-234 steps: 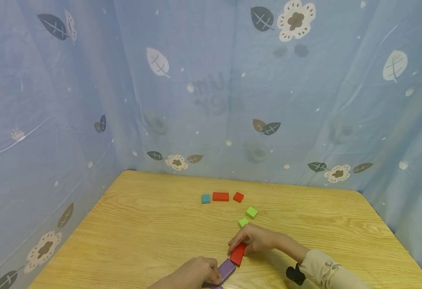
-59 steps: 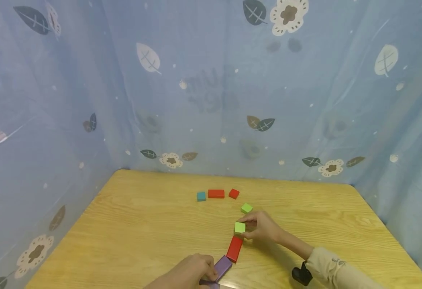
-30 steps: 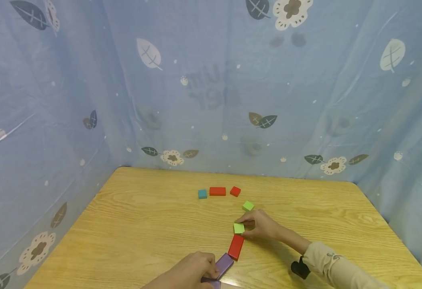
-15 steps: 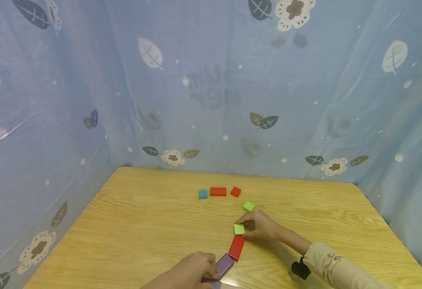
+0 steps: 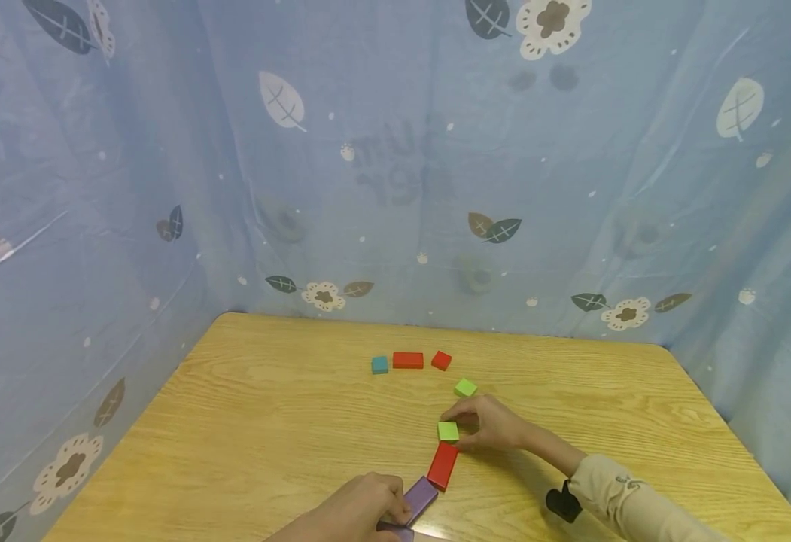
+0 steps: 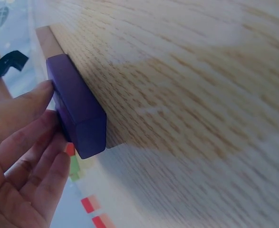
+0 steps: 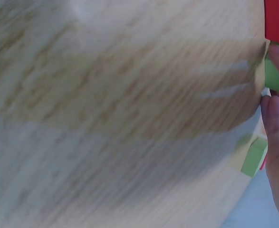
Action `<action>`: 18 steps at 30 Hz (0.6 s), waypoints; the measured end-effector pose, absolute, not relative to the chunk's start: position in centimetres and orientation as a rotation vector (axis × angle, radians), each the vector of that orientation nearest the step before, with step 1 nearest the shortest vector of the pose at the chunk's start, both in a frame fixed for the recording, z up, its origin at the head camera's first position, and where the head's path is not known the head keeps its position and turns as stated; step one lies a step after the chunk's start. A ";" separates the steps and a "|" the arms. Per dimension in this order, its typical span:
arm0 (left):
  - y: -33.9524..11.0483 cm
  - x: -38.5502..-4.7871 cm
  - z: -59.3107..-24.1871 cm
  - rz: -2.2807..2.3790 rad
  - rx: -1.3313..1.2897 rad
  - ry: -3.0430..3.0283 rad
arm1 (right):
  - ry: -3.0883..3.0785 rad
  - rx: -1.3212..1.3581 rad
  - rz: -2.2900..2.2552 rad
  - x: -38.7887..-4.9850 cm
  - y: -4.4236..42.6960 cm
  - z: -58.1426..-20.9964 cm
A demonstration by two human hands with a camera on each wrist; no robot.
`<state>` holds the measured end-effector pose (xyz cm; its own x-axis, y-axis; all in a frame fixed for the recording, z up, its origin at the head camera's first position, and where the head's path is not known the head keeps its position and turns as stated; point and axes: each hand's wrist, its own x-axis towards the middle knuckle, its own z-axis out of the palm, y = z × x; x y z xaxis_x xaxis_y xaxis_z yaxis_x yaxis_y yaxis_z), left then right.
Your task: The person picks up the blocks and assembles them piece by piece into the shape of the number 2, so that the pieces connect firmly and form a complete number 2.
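Note:
My right hand (image 5: 493,423) pinches a light green cube (image 5: 448,431) between thumb and fingers, at the far end of a red rectangular block (image 5: 443,466). In the right wrist view the green cube (image 7: 273,76) sits close against the red block (image 7: 276,21). My left hand (image 5: 368,504) holds a purple block (image 6: 77,99) at the near side, thumb against one face and fingers behind it. Another purple block (image 5: 422,497) slants from there to the red block. A plain wooden block (image 6: 49,42) adjoins the held purple one. Fingers partly hide the purple blocks.
Beyond the right hand lie another green cube (image 5: 466,388), a red cube (image 5: 441,360), a red rectangular block (image 5: 408,360) and a blue cube (image 5: 379,365), spaced in a curve. The wooden table (image 5: 266,421) ends at a patterned blue curtain (image 5: 395,150).
My right hand has gone from the red block to the nearer green cube, which now stands at the red block's far end. Over the last second both hands have stayed nearly still.

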<state>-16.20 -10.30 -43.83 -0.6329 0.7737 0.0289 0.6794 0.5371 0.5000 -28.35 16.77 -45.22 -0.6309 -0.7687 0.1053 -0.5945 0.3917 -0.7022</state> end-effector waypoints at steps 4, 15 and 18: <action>-10.3 -16.2 -43.8 0.717 1.237 2.574 | 2.365 -1.195 -1.124 -28.6 17.2 -45.1; -10.4 -16.2 -43.9 0.735 1.233 2.586 | 2.271 -0.327 -2.102 -30.0 17.2 -44.2; -10.3 -16.1 -43.9 0.742 1.242 2.585 | 2.319 -0.073 -2.235 -30.4 16.6 -44.6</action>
